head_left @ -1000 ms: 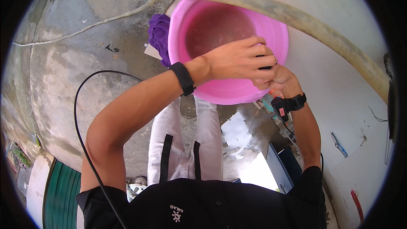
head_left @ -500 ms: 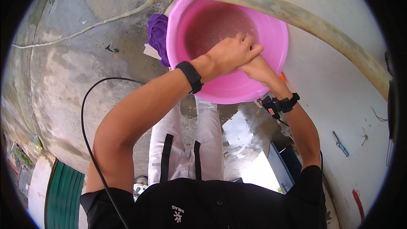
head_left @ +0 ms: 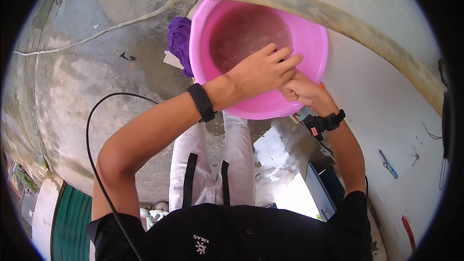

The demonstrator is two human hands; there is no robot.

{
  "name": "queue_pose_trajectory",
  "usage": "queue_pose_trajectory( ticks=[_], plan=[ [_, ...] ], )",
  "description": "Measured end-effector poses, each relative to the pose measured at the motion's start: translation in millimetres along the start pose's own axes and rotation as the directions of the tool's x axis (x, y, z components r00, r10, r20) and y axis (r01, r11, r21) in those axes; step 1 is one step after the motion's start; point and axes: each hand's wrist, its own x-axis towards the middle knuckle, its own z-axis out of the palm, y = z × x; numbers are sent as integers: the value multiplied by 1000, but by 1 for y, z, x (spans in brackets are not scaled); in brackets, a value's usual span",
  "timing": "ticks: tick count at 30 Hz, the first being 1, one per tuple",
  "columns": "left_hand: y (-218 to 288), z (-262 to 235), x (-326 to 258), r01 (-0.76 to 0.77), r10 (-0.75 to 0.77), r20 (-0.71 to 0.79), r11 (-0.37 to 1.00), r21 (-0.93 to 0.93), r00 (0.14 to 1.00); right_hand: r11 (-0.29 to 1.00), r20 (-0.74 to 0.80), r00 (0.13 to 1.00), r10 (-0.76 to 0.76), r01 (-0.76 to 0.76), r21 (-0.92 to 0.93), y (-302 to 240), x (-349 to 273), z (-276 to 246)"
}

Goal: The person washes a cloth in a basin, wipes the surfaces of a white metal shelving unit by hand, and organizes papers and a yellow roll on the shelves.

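A pink round basin holds cloudy brownish water. Over its near right side my two hands meet. My left hand lies palm down across the top of my right hand, its bent fingers spread apart and its thumb hidden. Below it, my right hand has its fingers curled in; whether they close round anything, such as my left thumb, is covered. Black straps circle both wrists, and a small black device sits at the right one. Both hands are above the water.
A thick pale hose arches over the basin's far rim. Purple cloth bunches against the basin's left side. A black cable loops by my left arm. The concrete floor has wet patches. A pale wall stands right.
My left hand has slid nearer and its fingers have spread. My right hand has turned and curled its fingers. My left elbow has moved outward.
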Motion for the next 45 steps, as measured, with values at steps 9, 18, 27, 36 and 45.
queue_pose_trajectory(
  ticks=[9, 18, 27, 36, 45],
  plan=[
    [-3, 3, -7, 7, 35, 190, 976, -216, 981, 941, 377, 897, 229, -303, 150, 2, 12, 6],
    [22, 20, 8, 364, -370, 376, 927, 88, 850, 785, -332, 842, -426, 162, -598, 16, 32, 41],
    [23, 1, 5, 344, -316, 339, 939, -24, 886, 815, -260, 851, -457, 283, -505, 22, 14, 16],
    [7, -4, -11, -212, 210, -75, 977, -9, 975, 787, 567, 809, 155, -449, 424, 24, -18, -7],
    [8, -27, -8, -70, 71, 171, 997, -12, 983, 886, 501, 858, 115, -317, 339, 14, 2, 24]
  ],
)
